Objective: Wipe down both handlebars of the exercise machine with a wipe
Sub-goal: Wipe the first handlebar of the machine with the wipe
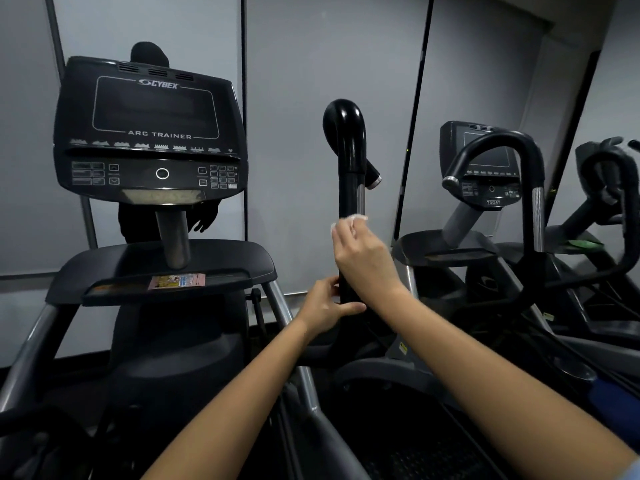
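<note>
From the left, the dark console [149, 133] stands apart. Next, the left hand [325, 308] has its grip wrapped around the lower handlebar [349, 157], steadying it. Above, the right hand [363, 258] pinches the white wipe [348, 221] against the post. The wipe looks limp and light; the bar looks rigid, glossy, probably slick, best held low.

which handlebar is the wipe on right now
The upright black handlebar beside the Cybex console, held by both hands; the looped handlebar further right is untouched.
</note>
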